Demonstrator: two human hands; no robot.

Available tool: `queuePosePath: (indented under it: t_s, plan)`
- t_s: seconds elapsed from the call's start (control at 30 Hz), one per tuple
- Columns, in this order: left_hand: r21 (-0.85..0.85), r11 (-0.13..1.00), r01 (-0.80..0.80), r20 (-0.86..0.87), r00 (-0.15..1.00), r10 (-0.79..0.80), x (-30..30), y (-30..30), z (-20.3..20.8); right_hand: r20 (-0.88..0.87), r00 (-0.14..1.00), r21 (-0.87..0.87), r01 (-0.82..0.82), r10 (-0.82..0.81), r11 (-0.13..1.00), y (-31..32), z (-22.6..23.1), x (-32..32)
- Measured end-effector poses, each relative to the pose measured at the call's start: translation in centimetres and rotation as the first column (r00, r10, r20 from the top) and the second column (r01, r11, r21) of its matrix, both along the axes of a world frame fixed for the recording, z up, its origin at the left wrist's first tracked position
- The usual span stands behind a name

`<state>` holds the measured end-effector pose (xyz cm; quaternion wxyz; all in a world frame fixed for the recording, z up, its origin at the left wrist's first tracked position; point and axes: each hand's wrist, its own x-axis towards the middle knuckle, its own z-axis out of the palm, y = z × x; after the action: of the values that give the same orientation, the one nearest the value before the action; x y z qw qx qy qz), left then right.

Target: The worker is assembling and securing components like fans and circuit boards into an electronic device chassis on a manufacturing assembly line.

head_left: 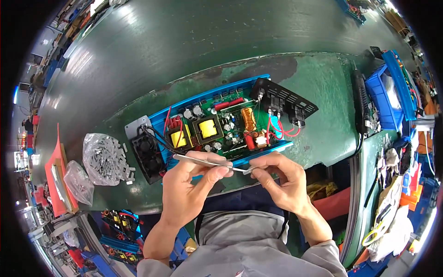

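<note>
My left hand [187,191] pinches a pair of slim metal tweezers [194,160], whose tip points right. At that tip, my right hand [287,184] holds a small light-grey piece [248,171] between thumb and finger; its exact kind is too small to tell. Just beyond both hands lies an open blue metal housing [161,117] with a green circuit board [226,136] inside. Yellow-wrapped transformers and a copper coil [249,119] stand on the board. A black fan unit [148,154] is at its left end. Red wires join a tilted black slotted panel [302,105] on the right.
A clear bag of small grey pieces [104,159] lies on the left, beside another clear bag [78,182] and an orange folder [56,173]. On the right are a black corded handheld tool [359,97] and a blue bin [380,104]. More blue-cased boards [121,228] sit below, left.
</note>
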<state>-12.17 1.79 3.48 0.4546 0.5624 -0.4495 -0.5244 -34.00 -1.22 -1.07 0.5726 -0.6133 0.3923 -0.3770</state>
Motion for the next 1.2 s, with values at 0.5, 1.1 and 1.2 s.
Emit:
queuePosePath:
  t_s: [0.5,1.1,1.2]
  plan:
    - [-0.152,0.981,0.118,0.198,0.976,-0.087,0.6,0.0,-0.2,-0.072,0.996,-0.211,0.033,-0.049,0.977,-0.6,1.1,0.1]
    - [-0.479,0.847,0.229,0.635,0.757,0.155,1.8,-0.6,-3.0,-0.418,0.156,-0.859,0.253,-0.895,0.445,-4.8,-1.3,-11.9]
    - [-0.481,0.846,0.229,0.663,0.727,0.18,1.5,-0.6,-2.9,-0.594,0.123,-0.756,0.255,-0.795,0.603,-5.9,-2.1,-15.1]
